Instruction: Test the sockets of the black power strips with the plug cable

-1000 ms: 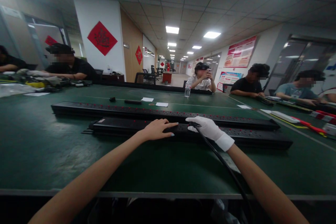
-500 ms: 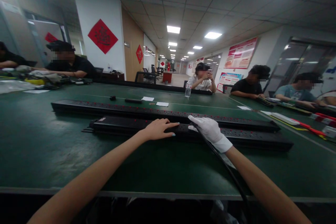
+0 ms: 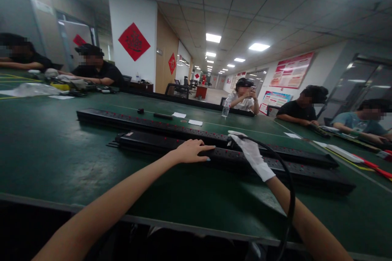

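Observation:
Two long black power strips lie side by side on the green table, dotted with red marks. My bare left hand (image 3: 192,151) rests on the near strip (image 3: 147,142), fingers spread and the index finger pointing along it to the right. Just right of it, my white-gloved right hand (image 3: 249,151) grips the plug end of a black power cable (image 3: 290,187) above the strips. Metal prongs seem to show at the plug (image 3: 230,142), partly covered by the glove. Behind lies the far strip (image 3: 128,120), partly hidden by my right hand.
Beyond the strips are a short black bar (image 3: 163,116), a small black piece (image 3: 140,111), white papers (image 3: 195,122) and a water bottle (image 3: 226,108). Red and white strips (image 3: 346,154) lie at the right. Several people sit around the table; one opposite (image 3: 243,100) holds up a phone.
My right hand has turned and lifted slightly, and the cable now loops up over its wrist side instead of hanging below it. My left hand stays on the strip. The view has tilted.

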`<state>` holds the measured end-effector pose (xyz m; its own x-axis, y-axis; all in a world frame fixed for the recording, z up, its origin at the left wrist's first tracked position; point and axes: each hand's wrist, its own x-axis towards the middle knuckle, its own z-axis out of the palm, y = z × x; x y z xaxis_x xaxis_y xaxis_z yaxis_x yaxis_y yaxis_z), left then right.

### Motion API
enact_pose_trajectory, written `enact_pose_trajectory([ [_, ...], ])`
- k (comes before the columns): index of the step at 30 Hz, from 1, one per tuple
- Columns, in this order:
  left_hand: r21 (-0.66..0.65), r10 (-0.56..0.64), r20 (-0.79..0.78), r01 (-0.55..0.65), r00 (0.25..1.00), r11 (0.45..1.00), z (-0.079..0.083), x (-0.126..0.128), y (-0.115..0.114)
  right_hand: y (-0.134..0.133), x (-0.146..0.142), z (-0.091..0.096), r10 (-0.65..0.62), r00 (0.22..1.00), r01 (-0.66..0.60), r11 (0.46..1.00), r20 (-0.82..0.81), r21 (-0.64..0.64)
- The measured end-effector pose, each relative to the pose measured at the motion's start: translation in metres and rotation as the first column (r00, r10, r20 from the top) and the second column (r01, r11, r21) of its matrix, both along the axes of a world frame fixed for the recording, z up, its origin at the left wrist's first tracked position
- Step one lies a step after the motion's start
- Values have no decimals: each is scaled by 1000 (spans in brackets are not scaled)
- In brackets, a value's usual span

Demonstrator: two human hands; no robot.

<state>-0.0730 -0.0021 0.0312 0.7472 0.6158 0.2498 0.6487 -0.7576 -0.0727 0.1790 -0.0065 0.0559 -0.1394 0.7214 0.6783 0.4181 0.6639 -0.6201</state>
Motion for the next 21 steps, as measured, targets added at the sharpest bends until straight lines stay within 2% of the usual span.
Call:
enact_pose_trajectory([
  [3,14,5,3,-5,1000,1000,0,0,0,-3,-16,-12,39,987,-23,995,157,-102],
  [7,27,2,9,-2,1000,1000,-2,0,1,-8,-27,-9,-70,944,84,996,323,-29],
  [10,30,7,6,-8,1000,1000,-2,0,1,-6,-29,-6,-95,902,100,995,420,11],
  [14,30,17,-6,-17,1000,999,-1,0,0,1,-31,-11,-126,889,118,992,440,46],
  [19,32,12,-11,-12,1000,999,-1,0,0,7,-31,-14,-251,870,225,968,425,112],
  [21,32,14,-14,-14,1000,999,-2,0,1,8,-32,-14,-261,868,228,965,423,129],
])
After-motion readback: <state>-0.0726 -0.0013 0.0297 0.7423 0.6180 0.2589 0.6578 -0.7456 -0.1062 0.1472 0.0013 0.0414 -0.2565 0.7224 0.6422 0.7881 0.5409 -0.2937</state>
